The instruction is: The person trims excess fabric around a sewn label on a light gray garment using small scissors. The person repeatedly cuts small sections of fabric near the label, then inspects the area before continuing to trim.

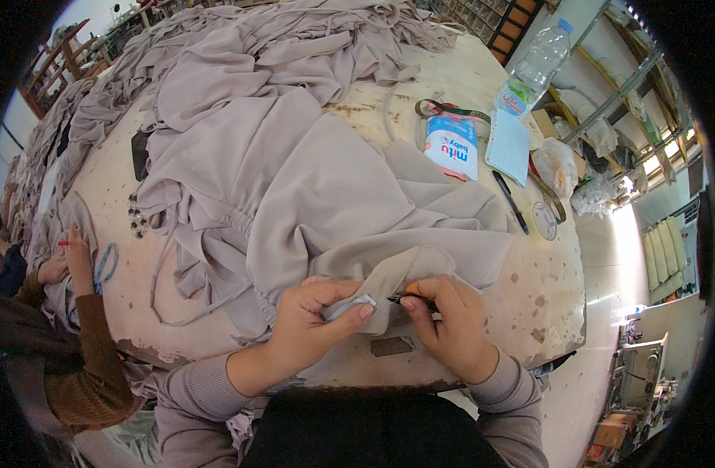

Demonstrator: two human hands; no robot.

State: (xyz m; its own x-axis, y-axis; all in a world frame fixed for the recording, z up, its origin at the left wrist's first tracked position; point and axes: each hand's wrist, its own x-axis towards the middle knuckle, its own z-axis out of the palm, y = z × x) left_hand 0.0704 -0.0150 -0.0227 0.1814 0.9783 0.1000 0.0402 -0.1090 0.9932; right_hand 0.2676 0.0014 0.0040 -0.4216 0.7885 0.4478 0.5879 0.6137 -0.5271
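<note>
We look down at a pale, worn table [548,292], where two bare hands work on a grey garment [326,187]. The garment lies in loose folds across the middle of the tabletop, and a part of it is lifted between the hands, near the table's front edge. We see the left hand [307,320] with thumb and forefinger pressed together, pinching a fold of the cloth and a small white label [363,301] by the thumb's tip. Just beside it, the right hand [451,320] has its thumb and curled fingers pinching a small tool [411,289], orange at the handle; its dark end points left toward the cloth, but we cannot tell whether it touches.

Beyond, we see more grey cloth [295,39] heaped toward the far side. Right of the garment are a blue and white packet [453,147], a sheet of paper [508,148], a black pen [511,203] and a clear bottle [535,70] with a blue cap. On the left we notice a dark beaded strand [135,217] and a blue loop [106,263]. At far left, another person in a brown sleeve [96,359] has both hands at grey cloth, with something red at the fingers
</note>
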